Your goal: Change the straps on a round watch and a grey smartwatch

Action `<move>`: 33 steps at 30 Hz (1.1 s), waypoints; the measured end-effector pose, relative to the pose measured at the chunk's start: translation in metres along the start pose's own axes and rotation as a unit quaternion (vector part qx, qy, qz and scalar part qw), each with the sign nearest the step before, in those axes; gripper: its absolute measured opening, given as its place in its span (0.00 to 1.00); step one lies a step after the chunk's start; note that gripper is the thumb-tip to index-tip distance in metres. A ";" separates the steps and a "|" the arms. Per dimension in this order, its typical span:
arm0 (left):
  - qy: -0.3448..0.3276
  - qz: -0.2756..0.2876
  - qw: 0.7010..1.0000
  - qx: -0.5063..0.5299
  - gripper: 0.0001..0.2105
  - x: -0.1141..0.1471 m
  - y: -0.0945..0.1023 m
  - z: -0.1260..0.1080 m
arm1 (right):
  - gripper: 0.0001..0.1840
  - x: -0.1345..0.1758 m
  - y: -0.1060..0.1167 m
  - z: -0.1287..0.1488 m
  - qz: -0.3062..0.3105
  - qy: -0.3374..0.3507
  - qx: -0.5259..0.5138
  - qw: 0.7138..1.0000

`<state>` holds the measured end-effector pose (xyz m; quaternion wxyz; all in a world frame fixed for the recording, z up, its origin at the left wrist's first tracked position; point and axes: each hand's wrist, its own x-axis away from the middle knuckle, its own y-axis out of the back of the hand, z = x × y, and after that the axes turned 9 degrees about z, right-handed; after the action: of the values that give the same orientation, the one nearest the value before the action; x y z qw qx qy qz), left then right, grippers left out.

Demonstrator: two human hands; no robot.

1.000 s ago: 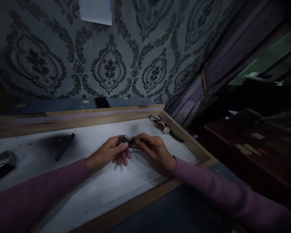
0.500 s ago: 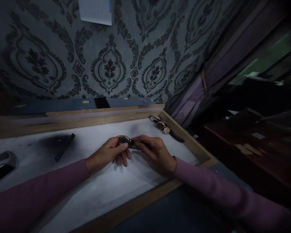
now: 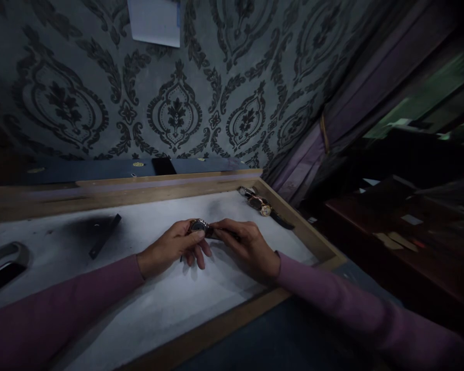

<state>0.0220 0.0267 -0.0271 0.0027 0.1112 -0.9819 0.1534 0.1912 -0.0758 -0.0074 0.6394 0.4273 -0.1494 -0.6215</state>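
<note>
My left hand (image 3: 174, 245) is closed on a wristwatch (image 3: 198, 225) with a round dark dial and a shiny metal case. The thumb rests along the case's edge, and the lower fingers hang loosely beneath. From the right, my right hand (image 3: 249, 245) pinches a dark brown strap (image 3: 215, 232) close beside the case. Its fingers hide most of that strap, so where it joins the case is too small to make out. Both hands are above the white work surface (image 3: 154, 319) of a wood-edged tray.
Several watches (image 3: 261, 204) lie in the tray's far right corner. At left are a dark flat strip (image 3: 105, 236) and a grey looped object (image 3: 7, 265) with a black face. A black phone-like slab (image 3: 163, 166) rests on the blue ledge behind the wooden rim (image 3: 170, 183). A purple curtain (image 3: 305, 147) hangs at right.
The view has tilted up slightly, so everything sits a little lower in the picture. Both hands keep their hold on the watch and strap, with only slight finger movement.
</note>
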 end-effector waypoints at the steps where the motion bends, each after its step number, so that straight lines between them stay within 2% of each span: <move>1: 0.003 0.003 1.000 0.010 0.18 0.000 0.000 0.000 | 0.11 0.000 0.000 0.000 0.002 0.001 0.001 1.000; 6: 0.020 0.011 0.998 0.058 0.17 0.000 0.001 0.002 | 0.11 0.001 0.000 -0.001 0.012 0.008 0.008 1.000; 14: 0.054 0.019 0.996 0.061 0.15 0.002 0.000 -0.002 | 0.11 0.000 0.001 0.002 0.024 0.000 -0.016 1.000; 25: 0.032 0.044 0.997 0.058 0.16 0.001 0.003 0.002 | 0.12 0.000 0.000 0.001 0.029 0.006 -0.024 0.999; 33: 0.029 0.031 0.998 0.041 0.18 0.001 0.000 0.003 | 0.13 0.001 0.000 -0.001 0.047 -0.008 0.001 0.999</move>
<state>0.0211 0.0258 -0.0300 0.0219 0.0757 -0.9772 0.1972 0.1920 -0.0768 -0.0081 0.6665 0.4153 -0.1748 -0.5939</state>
